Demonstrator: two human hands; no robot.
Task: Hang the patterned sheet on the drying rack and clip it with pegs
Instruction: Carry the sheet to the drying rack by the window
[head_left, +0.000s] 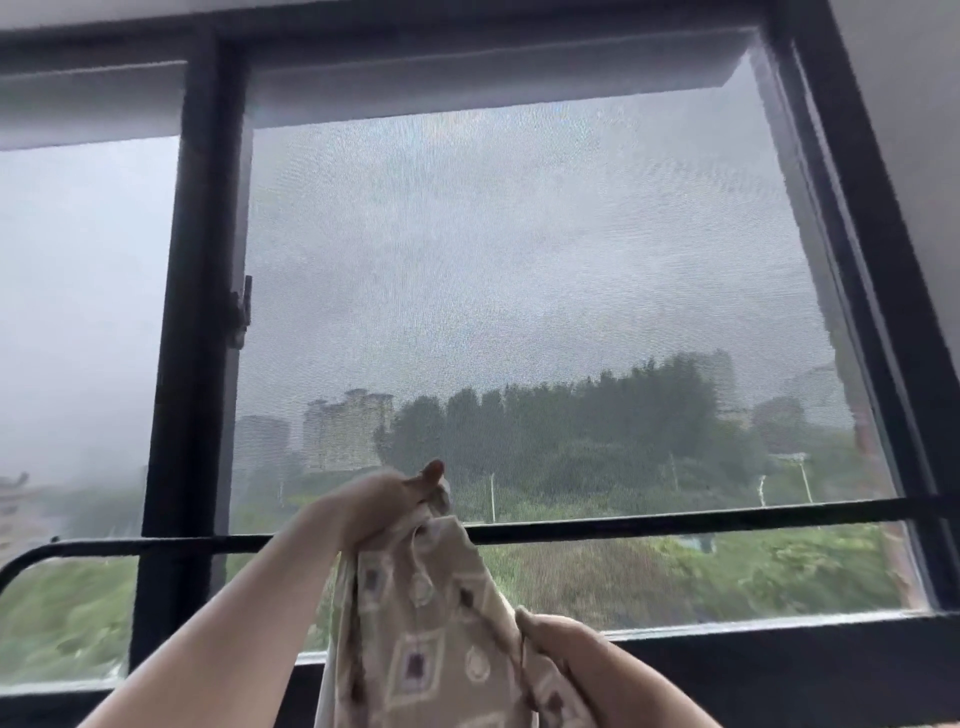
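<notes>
While your left hand (384, 501) pinches the patterned sheet (426, 623) high beside the black rail (675, 521), probably the rack's, your right hand (566, 649) clutches it lower. Sheet not yet over the rail. Draping, pegging remain; no pegs visible.

No readable text, labels, brands or numbers anywhere in view. The beige patterned fabric sheet (431, 623) carried only printed diamond and teardrop motifs, no lettering. The black metal window frame (208, 312) showed no markings that could be made out. The distant pale apartment buildings (348, 426) were too blurred behind the mesh screen to read any signs.
</notes>
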